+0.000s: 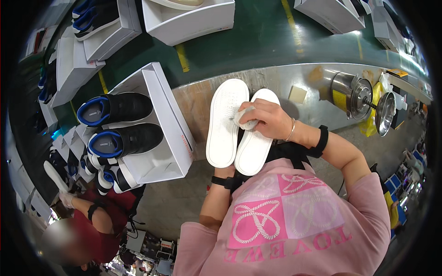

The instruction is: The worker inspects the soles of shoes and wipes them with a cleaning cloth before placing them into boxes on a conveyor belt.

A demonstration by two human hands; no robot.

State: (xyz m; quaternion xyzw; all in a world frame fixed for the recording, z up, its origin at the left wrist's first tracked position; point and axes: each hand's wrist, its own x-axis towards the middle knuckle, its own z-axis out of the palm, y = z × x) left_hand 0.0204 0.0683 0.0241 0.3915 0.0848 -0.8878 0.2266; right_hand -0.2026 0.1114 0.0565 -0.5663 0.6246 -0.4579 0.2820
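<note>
Clamping white wad [246, 120] in right fingers [263, 108] against white shoe soles [224, 138], right of nearest shoebox [173, 120]; cannot tell state of left fingers.

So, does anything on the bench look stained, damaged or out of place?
Yes: brownish patches discolour the metal bench near the steel container, standing out against the grey; rust or stain, I can't tell. The white soles, with a white wad held against them by the right hand, show no obvious damage.
</note>
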